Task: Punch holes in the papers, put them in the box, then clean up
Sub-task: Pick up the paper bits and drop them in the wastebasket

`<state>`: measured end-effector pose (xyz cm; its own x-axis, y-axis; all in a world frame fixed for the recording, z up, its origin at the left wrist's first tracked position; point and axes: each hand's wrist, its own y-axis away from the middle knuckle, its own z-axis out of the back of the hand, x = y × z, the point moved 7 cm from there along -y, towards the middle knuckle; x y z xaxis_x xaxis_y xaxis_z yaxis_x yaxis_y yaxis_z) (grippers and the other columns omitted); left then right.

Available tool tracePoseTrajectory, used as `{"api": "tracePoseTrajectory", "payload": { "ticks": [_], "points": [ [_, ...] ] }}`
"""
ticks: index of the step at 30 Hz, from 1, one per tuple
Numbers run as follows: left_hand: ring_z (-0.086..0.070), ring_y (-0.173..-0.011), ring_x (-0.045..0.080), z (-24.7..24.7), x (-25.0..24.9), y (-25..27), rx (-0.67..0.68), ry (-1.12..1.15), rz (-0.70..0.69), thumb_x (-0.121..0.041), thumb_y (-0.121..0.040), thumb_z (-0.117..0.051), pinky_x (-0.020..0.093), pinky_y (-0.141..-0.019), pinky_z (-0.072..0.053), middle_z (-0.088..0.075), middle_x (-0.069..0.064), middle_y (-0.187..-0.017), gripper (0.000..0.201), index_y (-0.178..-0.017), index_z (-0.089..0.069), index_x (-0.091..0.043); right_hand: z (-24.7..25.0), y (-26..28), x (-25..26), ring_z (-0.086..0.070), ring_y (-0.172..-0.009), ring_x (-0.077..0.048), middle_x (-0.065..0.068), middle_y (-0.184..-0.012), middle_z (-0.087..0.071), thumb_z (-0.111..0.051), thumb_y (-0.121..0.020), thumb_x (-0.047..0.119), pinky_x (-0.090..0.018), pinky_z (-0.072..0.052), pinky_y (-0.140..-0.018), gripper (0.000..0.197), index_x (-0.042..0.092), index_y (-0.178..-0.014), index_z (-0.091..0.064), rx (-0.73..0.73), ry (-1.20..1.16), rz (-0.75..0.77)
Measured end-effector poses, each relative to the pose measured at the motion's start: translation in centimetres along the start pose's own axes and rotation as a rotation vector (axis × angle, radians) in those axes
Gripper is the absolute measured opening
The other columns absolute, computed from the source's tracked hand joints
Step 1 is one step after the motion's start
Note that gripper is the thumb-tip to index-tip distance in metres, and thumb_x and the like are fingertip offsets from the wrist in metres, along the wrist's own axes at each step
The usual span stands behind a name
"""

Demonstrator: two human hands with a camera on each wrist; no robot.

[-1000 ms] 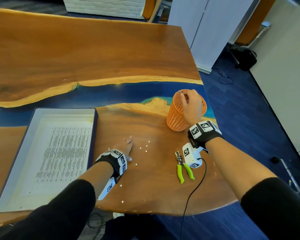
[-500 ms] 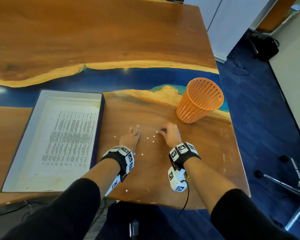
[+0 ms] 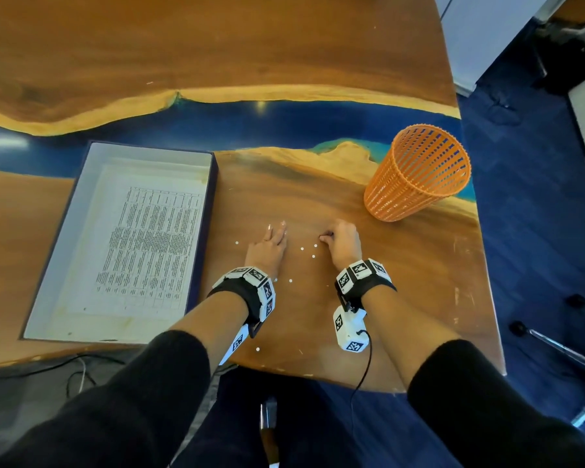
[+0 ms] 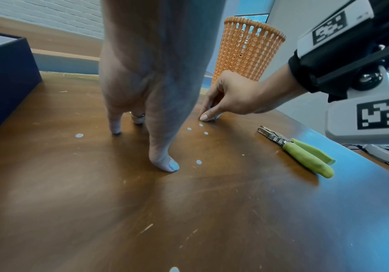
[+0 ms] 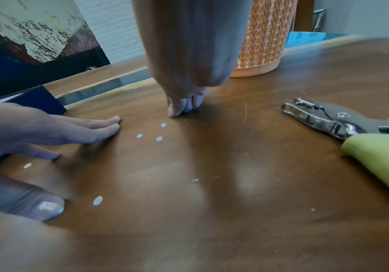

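Several small white paper dots (image 3: 302, 248) lie scattered on the wooden table (image 3: 318, 184). My left hand (image 3: 275, 235) rests flat on the table just left of them, fingers straight. My right hand (image 3: 326, 235) is to their right, thumb and forefinger pinched together on a paper dot at the tabletop; the left wrist view shows the pinch (image 4: 205, 117). The printed papers (image 3: 149, 244) lie in the open box (image 3: 149, 153) on the left. The green-handled hole punch (image 4: 298, 152) lies right of my right hand, hidden under the wrist in the head view.
An orange mesh basket (image 3: 419, 170) stands upright at the table's right side, beyond my right hand. More dots lie near the front edge (image 3: 257, 349). The table's right edge (image 3: 480, 265) drops to blue floor. A cable (image 3: 362, 376) hangs from my right wrist.
My right hand left the orange basket's rim and came down to the table beside the left hand, fingers pinching at the dots. The left hand stayed flat on the table.
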<state>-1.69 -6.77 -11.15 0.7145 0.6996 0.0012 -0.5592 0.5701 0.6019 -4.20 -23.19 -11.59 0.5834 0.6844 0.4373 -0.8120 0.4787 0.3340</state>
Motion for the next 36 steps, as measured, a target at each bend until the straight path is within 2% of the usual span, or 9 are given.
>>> {"api": "tracePoseTrajectory", "payload": {
  "ticks": [9, 13, 18, 23, 27, 31, 36],
  "points": [
    [0.002, -0.15, 0.024, 0.0, 0.0, 0.1, 0.0, 0.019, -0.011, -0.02, -0.081, -0.075, 0.04, -0.104, -0.041, 0.022, -0.001, -0.159, 0.108, -0.153, 0.005, -0.011, -0.4, 0.0, 0.9, -0.059, -0.097, -0.038, -0.019, -0.108, -0.059, -0.054, -0.092, 0.01, -0.041, -0.046, -0.081, 0.018, -0.006, -0.095, -0.062, 0.049, 0.106, 0.096],
    [0.003, -0.15, 0.023, 0.1, 0.0, 0.1, 0.011, 0.021, -0.018, -0.022, -0.081, -0.075, 0.039, -0.105, -0.042, 0.023, -0.001, -0.159, 0.108, -0.153, 0.006, -0.01, -0.7, -0.1, 0.8, -0.056, -0.106, -0.04, -0.024, -0.123, -0.053, -0.05, -0.094, 0.01, -0.042, -0.043, -0.089, 0.024, -0.01, -0.099, -0.062, 0.073, 0.103, 0.103],
    [0.004, -0.15, 0.023, 0.1, 0.0, -0.1, 0.033, 0.024, -0.018, -0.026, -0.08, -0.075, 0.039, -0.106, -0.041, 0.024, -0.002, -0.159, 0.111, -0.153, 0.007, -0.011, -1.3, 0.0, 0.6, -0.055, -0.102, -0.041, -0.026, -0.115, -0.052, -0.046, -0.094, 0.004, -0.044, -0.045, -0.091, 0.021, -0.011, -0.097, -0.06, 0.06, 0.096, 0.133],
    [0.004, -0.15, 0.023, 0.2, -0.1, -0.3, 0.057, 0.031, -0.002, -0.028, -0.08, -0.076, 0.038, -0.103, -0.044, 0.024, -0.003, -0.159, 0.112, -0.153, 0.008, -0.012, -0.9, 0.2, 0.7, -0.052, -0.107, -0.04, -0.026, -0.119, -0.049, -0.04, -0.094, -0.001, -0.044, -0.042, -0.094, 0.02, -0.009, -0.106, -0.055, 0.052, 0.112, 0.114],
    [0.004, -0.15, 0.023, 0.3, 0.0, -0.5, 0.102, 0.04, -0.009, -0.027, -0.079, -0.076, 0.04, -0.106, -0.042, 0.024, -0.004, -0.158, 0.113, -0.153, 0.008, -0.012, 1.0, 0.0, 2.0, -0.055, -0.103, -0.041, -0.027, -0.116, -0.053, -0.042, -0.094, 0.001, -0.043, -0.043, -0.088, 0.02, -0.008, -0.108, -0.052, 0.021, 0.06, 0.122],
    [0.004, -0.15, 0.024, 0.5, 0.2, -0.9, 0.158, 0.041, -0.025, -0.028, -0.08, -0.076, 0.04, -0.11, -0.038, 0.023, -0.002, -0.159, 0.112, -0.153, 0.007, -0.012, 4.8, -0.2, 4.5, -0.055, -0.085, -0.036, -0.026, -0.099, -0.058, -0.048, -0.088, -0.001, -0.04, -0.042, -0.074, 0.004, 0.002, -0.086, -0.049, -0.081, -0.016, 0.228],
    [0.004, -0.15, 0.026, 0.8, 0.4, -1.1, 0.214, 0.025, -0.055, -0.029, -0.081, -0.075, 0.043, -0.114, -0.034, 0.024, 0.001, -0.159, 0.11, -0.153, 0.007, -0.011, 10.1, -1.3, 6.9, -0.051, -0.067, -0.024, -0.022, -0.077, -0.063, -0.055, -0.077, -0.002, -0.032, -0.039, -0.061, 0.004, -0.002, -0.074, -0.058, -0.194, -0.111, 0.311]
  ]
}}
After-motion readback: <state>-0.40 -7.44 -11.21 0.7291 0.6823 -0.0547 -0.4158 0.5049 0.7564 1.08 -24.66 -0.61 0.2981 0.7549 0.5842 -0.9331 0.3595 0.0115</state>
